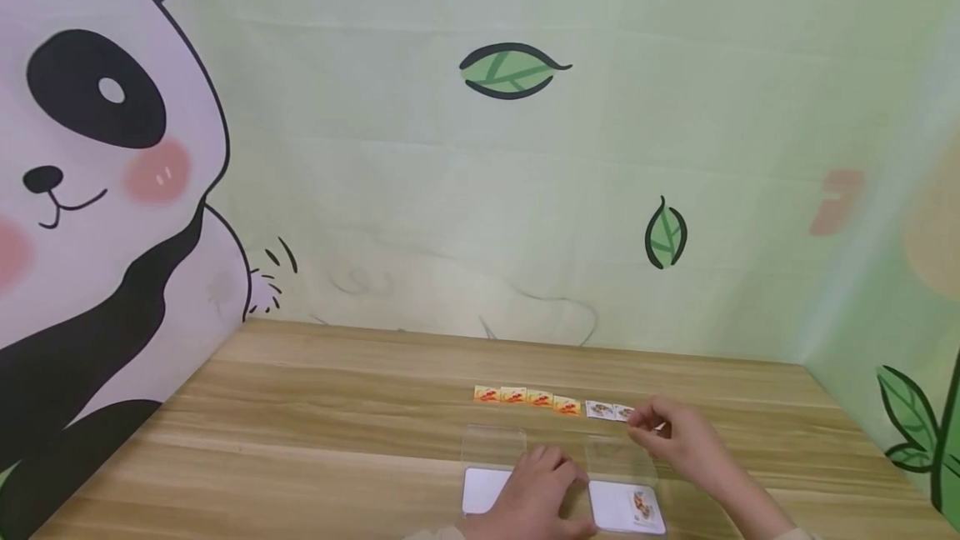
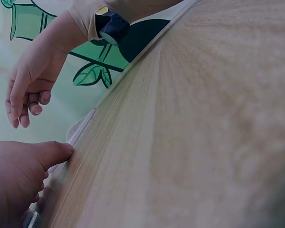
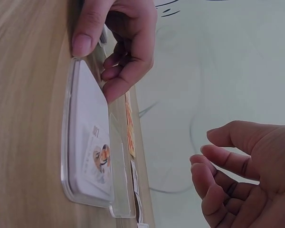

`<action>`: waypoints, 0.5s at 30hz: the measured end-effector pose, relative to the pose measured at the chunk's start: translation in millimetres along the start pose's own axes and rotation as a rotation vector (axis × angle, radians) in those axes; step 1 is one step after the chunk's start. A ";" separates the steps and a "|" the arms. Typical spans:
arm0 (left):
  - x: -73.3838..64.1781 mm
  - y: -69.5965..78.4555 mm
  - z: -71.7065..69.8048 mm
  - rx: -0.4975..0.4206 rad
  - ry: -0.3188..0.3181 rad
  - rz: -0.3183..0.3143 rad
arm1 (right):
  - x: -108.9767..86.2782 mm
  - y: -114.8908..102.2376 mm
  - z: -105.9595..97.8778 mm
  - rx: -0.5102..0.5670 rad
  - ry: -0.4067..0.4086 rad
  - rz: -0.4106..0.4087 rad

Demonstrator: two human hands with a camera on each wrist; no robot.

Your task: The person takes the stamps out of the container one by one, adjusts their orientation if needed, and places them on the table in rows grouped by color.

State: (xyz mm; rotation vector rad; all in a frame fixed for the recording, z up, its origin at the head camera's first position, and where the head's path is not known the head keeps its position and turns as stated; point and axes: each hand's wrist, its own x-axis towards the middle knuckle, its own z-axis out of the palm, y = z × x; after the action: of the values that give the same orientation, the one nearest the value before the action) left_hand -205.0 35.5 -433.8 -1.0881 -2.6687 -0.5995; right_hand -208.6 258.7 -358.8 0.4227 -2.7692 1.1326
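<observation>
A clear plastic case [image 3: 65, 180] lies with its lid [image 1: 621, 458] folded back, and a white insert [image 1: 611, 507] fills it. On the insert's right side is a small picture card [image 1: 642, 507]. My left hand [image 1: 536, 490] grips this case at its left end, thumb [image 3: 83, 45] at the near corner and fingers by the far one. My right hand [image 1: 686, 440] hovers with loosely bent fingers, nothing between them, over the end of a row of small cards. Two white cards [image 1: 599, 410] with a dark picture lie nearest it.
Further left in the row sit several yellow cards [image 1: 513, 395] with red pictures. A second case [image 1: 483, 486] with a white insert and a clear lid [image 1: 493, 442] lies left, partly behind my left hand. Printed cloth walls [image 1: 375, 148] stand around the wooden table [image 1: 300, 440].
</observation>
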 end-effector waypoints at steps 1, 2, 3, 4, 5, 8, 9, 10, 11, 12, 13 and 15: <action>0.4 0.1 0.4 0.000 0.000 0.000 | -1.1 0.8 -0.3 -0.005 -0.003 -0.004; 0.7 0.2 0.7 0.003 0.002 0.002 | -2.2 1.7 -0.4 -0.009 -0.006 -0.005; 0.9 0.3 1.3 0.007 0.005 0.004 | -3.5 2.5 -0.5 -0.014 -0.011 -0.003; 1.2 0.3 1.8 0.008 0.006 0.006 | -4.9 3.3 -0.6 -0.017 -0.017 0.003; 1.3 0.5 2.0 0.007 0.006 0.006 | -6.3 4.5 -0.6 -0.018 -0.021 0.000; 1.5 0.9 2.6 0.012 0.012 0.011 | -10.0 7.2 -0.1 -0.007 -0.033 -0.003; 1.5 0.9 2.8 0.014 0.014 0.012 | -11.4 8.0 0.1 0.001 -0.037 -0.010; 1.5 0.8 3.0 0.014 0.013 0.012 | -12.5 9.0 0.4 0.004 -0.039 -0.024; 1.5 0.7 3.1 0.016 0.015 0.013 | -13.6 10.0 0.8 0.009 -0.042 -0.036; 1.4 0.7 3.0 0.019 0.017 0.013 | -14.6 11.1 1.1 0.009 -0.044 -0.053; 1.3 0.6 3.0 0.021 0.019 0.014 | -15.7 12.2 1.7 0.009 -0.046 -0.061; 0.8 0.2 3.0 0.024 0.022 0.016 | -17.6 14.3 2.8 0.002 -0.049 -0.077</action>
State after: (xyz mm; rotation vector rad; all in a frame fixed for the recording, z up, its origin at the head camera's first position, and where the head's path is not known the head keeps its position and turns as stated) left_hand -205.6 37.5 -436.2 -1.0885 -2.6392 -0.5721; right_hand -196.2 270.2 -374.1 0.5598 -2.7665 1.1227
